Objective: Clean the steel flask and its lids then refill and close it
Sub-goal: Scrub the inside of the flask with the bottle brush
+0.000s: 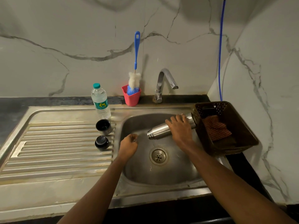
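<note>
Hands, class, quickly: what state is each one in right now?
Left hand: closed, fingers curled, nothing visible in it.
Right hand: closed, fingers wrapped round the steel flask.

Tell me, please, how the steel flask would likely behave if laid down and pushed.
The flask is a smooth round cylinder, so it would probably roll. Its polished steel looks slippery. Open-mouthed and tipped in the right hand over the sink, it is likely light.

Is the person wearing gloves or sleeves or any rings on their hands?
No. Both the left hand and right hand are bare, with no gloves, rings or watch showing. The forearms are bare too; no sleeve reaches into view.
</note>
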